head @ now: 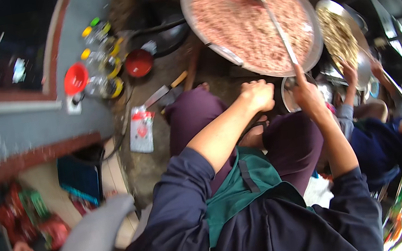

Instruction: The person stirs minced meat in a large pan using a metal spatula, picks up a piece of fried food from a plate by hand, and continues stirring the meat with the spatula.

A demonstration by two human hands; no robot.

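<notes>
My right hand [308, 95] grips the wooden handle of a long metal spatula [277, 29]. Its blade is sunk in a mass of pinkish ground meat [230, 13], which fills a very large metal wok [317, 54] in front of me. The wok has loop handles, one at its far right rim. My left hand [258, 96] is curled just below the near rim, over the gap between my knees, and touches no part of the wok that I can see; whether anything lies within its fingers is hidden.
A knife [165, 89] and a plastic packet [141, 130] lie on the floor left of my knee. Beyond stand capped bottles [95, 63], a red funnel [76, 79] and a red bowl [139, 63]. At right, another person's hands [350, 73] work at a second wok [363, 66].
</notes>
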